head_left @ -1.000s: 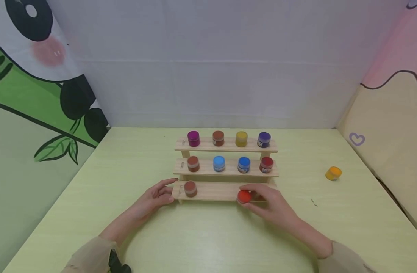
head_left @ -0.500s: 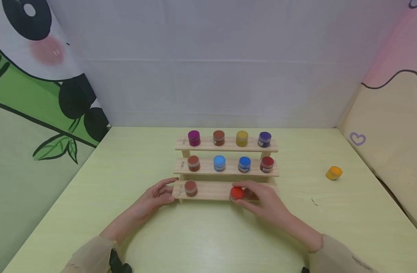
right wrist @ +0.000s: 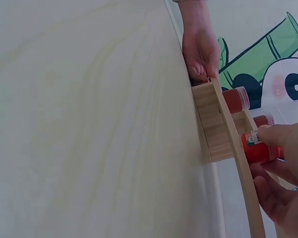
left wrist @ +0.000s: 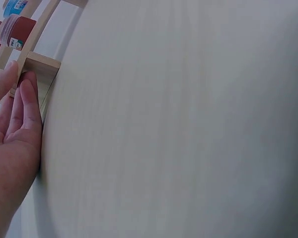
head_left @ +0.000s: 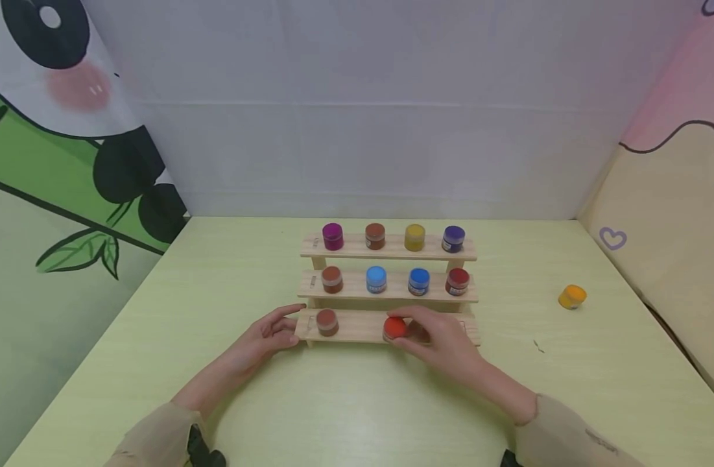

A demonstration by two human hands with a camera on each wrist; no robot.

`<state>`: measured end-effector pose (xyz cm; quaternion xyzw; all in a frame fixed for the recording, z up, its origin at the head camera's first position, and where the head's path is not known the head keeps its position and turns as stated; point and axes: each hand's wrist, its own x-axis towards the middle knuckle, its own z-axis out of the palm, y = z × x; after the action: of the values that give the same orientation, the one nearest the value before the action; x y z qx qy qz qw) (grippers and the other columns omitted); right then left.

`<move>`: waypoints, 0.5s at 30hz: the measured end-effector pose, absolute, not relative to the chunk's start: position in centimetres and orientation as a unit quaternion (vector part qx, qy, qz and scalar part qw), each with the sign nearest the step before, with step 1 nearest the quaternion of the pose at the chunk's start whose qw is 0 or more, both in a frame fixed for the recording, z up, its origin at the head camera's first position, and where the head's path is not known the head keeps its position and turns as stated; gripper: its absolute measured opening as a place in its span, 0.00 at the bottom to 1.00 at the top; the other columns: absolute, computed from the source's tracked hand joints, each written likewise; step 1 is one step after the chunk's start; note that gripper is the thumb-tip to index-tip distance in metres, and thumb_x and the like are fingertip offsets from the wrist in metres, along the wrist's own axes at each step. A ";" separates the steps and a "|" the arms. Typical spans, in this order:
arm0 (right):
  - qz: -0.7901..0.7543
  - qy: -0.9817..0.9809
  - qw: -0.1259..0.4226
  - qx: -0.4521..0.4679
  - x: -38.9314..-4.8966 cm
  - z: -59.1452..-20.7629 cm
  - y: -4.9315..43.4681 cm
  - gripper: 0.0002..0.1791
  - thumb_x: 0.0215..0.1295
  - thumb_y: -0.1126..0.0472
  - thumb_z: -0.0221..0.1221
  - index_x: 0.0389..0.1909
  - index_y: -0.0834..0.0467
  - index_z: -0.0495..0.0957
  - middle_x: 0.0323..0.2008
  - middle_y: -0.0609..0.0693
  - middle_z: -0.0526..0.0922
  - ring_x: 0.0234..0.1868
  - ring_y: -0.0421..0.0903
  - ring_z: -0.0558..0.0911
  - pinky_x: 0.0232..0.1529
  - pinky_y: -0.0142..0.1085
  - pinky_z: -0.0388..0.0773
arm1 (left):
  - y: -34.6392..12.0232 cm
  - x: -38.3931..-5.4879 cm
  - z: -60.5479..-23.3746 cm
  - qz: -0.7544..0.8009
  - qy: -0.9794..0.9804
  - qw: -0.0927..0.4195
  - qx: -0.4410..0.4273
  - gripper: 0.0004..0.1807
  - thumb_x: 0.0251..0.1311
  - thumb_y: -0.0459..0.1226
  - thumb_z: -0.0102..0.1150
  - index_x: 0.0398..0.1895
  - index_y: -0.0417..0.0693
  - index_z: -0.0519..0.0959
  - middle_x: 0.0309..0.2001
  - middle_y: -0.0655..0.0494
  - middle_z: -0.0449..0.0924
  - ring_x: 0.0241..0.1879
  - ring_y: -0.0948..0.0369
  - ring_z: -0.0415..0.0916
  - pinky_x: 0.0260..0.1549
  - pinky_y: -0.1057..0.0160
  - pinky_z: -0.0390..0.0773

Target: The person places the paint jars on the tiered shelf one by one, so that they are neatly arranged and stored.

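A three-step wooden rack [head_left: 359, 327] stands on the table, bearing small paint jars. My left hand [head_left: 269, 335] holds the left end of its lowest shelf, thumb and fingers at the edge. My right hand [head_left: 447, 344] pinches a red-orange paint jar [head_left: 395, 328] between thumb and fingers, at the middle of that shelf. In the right wrist view the red jar [right wrist: 257, 149] is upright, right at the shelf's front edge, with a label on its side. A brownish-red jar [head_left: 327, 322] stands on the same shelf, near my left hand.
Jars stand along the middle shelf, among them a light blue jar [head_left: 376, 279] and a dark red jar [head_left: 458, 281]. The top shelf bears several more, including a purple jar [head_left: 333, 237]. Apart at the right lies an orange-yellow jar [head_left: 572, 297] on the table [head_left: 357, 408].
My right hand has moved left along the lowest shelf with the red-orange jar, toward the shelf's middle. My left hand has stayed on the rack's end.
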<state>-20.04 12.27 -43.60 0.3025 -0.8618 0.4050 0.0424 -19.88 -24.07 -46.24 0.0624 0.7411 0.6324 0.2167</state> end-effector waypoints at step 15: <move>0.398 -0.861 0.044 0.313 -20.6 -43.7 10.8 0.21 0.61 0.55 0.67 0.56 0.48 0.80 0.41 0.38 0.84 0.35 0.38 0.77 0.36 0.28 0.76 | -24.0 -19.7 -46.2 0.636 0.738 0.213 0.071 0.37 0.69 0.35 0.55 0.77 0.46 0.52 0.51 0.66 0.81 0.52 0.69 0.78 0.53 0.71 0.74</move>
<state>-20.60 10.78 -43.70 0.3134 -0.8609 0.3983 0.0443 -19.71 -24.05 -46.21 0.0710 0.7378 0.6365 0.2134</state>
